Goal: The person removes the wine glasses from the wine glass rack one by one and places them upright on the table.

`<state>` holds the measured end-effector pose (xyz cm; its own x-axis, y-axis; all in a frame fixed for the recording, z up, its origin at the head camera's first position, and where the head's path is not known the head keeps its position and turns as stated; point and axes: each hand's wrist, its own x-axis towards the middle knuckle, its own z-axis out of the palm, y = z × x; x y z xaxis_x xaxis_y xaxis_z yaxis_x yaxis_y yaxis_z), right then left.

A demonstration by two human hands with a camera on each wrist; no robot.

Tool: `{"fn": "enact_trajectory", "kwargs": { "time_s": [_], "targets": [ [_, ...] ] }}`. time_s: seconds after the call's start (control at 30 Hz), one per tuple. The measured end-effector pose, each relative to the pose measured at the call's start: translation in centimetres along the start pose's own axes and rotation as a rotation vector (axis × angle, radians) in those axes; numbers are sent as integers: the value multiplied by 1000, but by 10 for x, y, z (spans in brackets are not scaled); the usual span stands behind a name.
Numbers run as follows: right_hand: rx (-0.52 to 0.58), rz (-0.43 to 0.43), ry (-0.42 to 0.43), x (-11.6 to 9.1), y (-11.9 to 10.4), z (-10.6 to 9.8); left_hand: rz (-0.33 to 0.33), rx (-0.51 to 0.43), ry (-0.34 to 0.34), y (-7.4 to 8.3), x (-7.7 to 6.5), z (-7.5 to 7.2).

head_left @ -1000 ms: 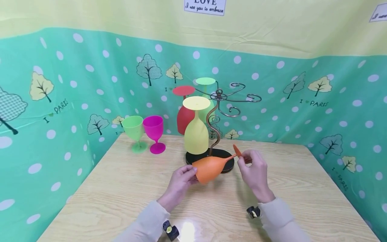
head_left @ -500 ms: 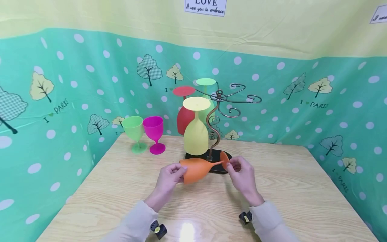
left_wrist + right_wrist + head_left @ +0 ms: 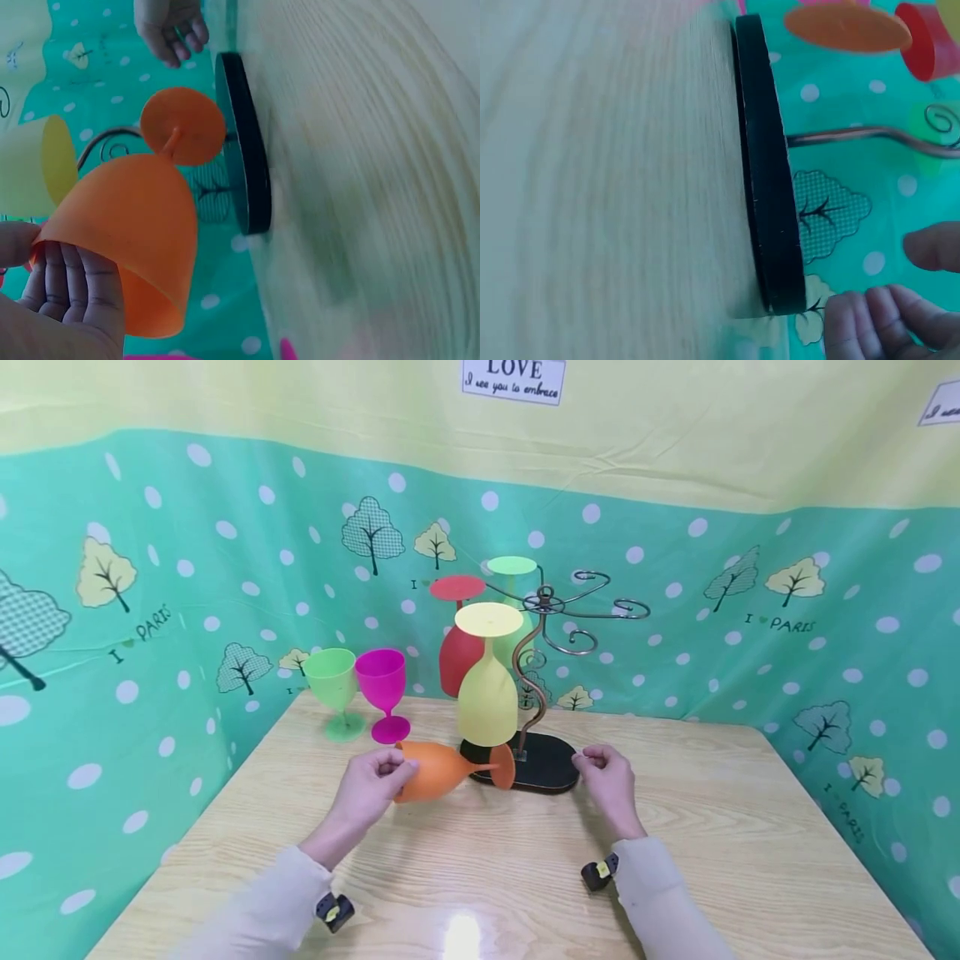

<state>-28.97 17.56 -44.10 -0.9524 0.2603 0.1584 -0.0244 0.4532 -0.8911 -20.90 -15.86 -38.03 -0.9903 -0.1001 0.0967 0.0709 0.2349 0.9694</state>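
Observation:
An orange plastic goblet [image 3: 435, 771] lies sideways in the air, its foot [image 3: 182, 126] pointing right. My left hand [image 3: 372, 785] pinches it at the rim, thumb outside and fingers inside the bowl. Beside the right end of the rack's black base [image 3: 551, 763] is my right hand [image 3: 607, 777], holding nothing. In the right wrist view its thumb and fingers [image 3: 881, 319] are apart and loosely bent. The metal goblet rack [image 3: 534, 685] carries a yellow goblet [image 3: 487, 702], a red goblet [image 3: 457, 656] and a green goblet [image 3: 517, 565], all upside down.
A light green goblet [image 3: 332, 681] and a magenta goblet [image 3: 383, 681] stand upright at the back left of the wooden table [image 3: 720, 827]. Curled metal arms [image 3: 615, 607] stick out on the rack's right side. A patterned cloth [image 3: 675, 560] hangs behind the table.
The right hand has let go of the orange goblet's foot. The left hand has carried the goblet to the left, near the magenta one. The right hand has shifted only slightly.

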Motion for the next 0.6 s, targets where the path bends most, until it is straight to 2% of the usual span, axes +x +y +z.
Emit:
{"fn": "enact_trajectory", "kwargs": {
  "time_s": [0.17, 0.3, 0.43, 0.6],
  "targets": [
    [-44, 97, -87, 8, 5, 4, 49, 106, -10, 9, 4, -20],
    [-74, 135, -116, 14, 8, 6, 94, 183, -17, 16, 6, -34],
    [-96, 174, -146, 19, 10, 5, 138, 309, -39, 26, 11, -48],
    [-158, 191, -226, 20, 12, 2, 168, 473, -92, 40, 23, -70]
  ]
}}
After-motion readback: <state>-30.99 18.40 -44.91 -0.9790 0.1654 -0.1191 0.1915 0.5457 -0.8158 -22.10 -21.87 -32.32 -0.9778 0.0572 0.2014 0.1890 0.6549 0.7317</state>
